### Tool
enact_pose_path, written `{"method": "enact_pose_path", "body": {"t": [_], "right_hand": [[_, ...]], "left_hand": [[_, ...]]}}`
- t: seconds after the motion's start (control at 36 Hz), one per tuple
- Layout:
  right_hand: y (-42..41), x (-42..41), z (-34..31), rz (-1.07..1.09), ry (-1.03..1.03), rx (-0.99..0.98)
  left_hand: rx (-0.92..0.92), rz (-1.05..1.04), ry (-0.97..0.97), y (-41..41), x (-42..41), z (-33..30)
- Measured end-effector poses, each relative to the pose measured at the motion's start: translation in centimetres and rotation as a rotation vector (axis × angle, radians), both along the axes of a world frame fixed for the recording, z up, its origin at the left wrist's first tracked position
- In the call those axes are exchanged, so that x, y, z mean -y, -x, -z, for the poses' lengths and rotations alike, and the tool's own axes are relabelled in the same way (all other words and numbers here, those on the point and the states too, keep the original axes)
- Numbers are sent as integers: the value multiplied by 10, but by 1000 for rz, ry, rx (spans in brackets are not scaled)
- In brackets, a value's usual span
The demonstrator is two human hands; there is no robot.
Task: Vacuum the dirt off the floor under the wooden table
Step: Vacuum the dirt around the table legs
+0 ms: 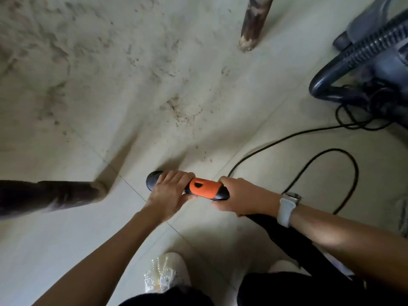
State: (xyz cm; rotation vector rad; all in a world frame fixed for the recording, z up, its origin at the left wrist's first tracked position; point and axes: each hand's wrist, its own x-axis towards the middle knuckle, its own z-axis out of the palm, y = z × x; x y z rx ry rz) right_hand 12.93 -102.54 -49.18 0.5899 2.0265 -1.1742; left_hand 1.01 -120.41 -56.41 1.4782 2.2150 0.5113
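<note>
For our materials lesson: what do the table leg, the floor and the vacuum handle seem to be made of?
Table leg: probably wood, dark finish worn pale at the foot.
Floor: likely glazed tile, shown by straight joints and a slight sheen.
Vacuum handle: seemingly smooth plastic, orange and black.

Both hands are gripping the vacuum handle (199, 189): left hand (170, 195) near its tip, right hand (242, 198) behind. Dirt (178, 111) is lying on the floor (66, 228) beyond.

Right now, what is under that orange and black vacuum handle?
Pale floor tiles and a grout line. The left hand and right hand gripping the handle cover the floor directly beneath.
</note>
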Motion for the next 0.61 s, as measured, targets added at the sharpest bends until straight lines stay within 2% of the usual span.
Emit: {"method": "enact_pose_path", "body": {"t": [0.14,0.33,0.5,0.61], "right_hand": [[-9,20,9,-76,-94,-64],[-44,20,4,-76,-209,-88],[-80,-8,2,31,-380,-80],[-95,-29,6,245,-480,-110]], "left_hand": [[-117,-38,-25,-19,10,2],[-54,-59,35,-48,2,-2],[0,-133,289,-77,-17,-5],[66,-239,429,-84,-9,5]]}}
